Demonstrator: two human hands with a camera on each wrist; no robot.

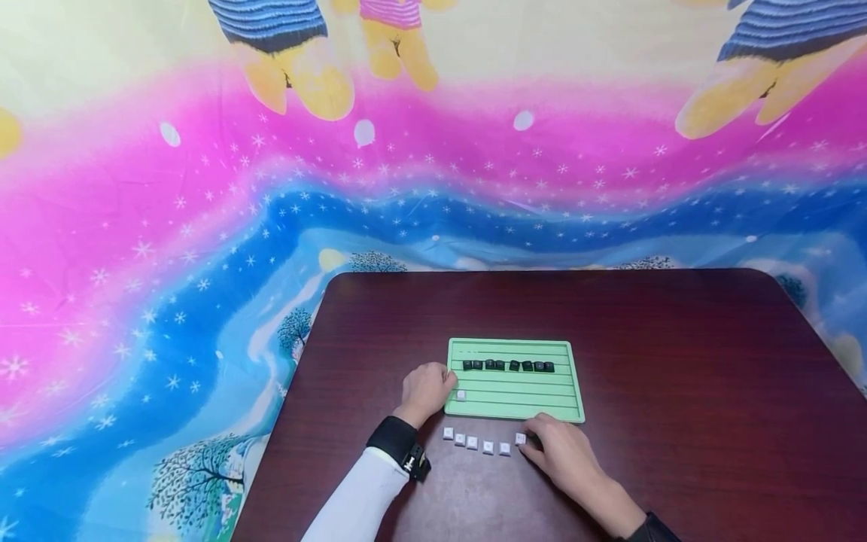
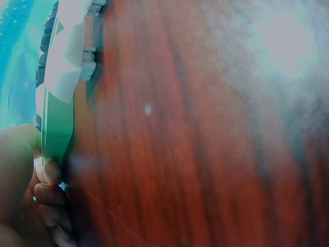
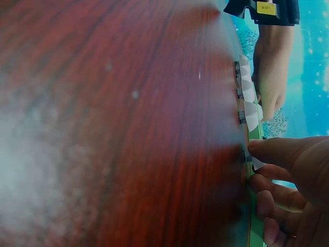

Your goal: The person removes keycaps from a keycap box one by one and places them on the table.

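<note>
A light green ridged tray (image 1: 521,399) lies on the table, with a row of several black keycaps (image 1: 500,365) across it. One white keycap (image 1: 461,395) sits in a lower groove near the tray's left side. My left hand (image 1: 424,393) grips the tray's left edge, thumb over the rim and fingers curled beside it in the left wrist view. Below the tray stands a loose row of white keycaps (image 1: 472,443). At this row's right end, my right hand (image 1: 565,453) pinches a white keycap (image 3: 258,164) between thumb and finger, close to the tray's front edge.
The dark reddish-brown table (image 1: 691,361) has rounded far corners. Behind it hangs a colourful printed cloth (image 1: 433,165). A black wrist strap (image 1: 393,436) with a small device is on the left wrist, close to the table top.
</note>
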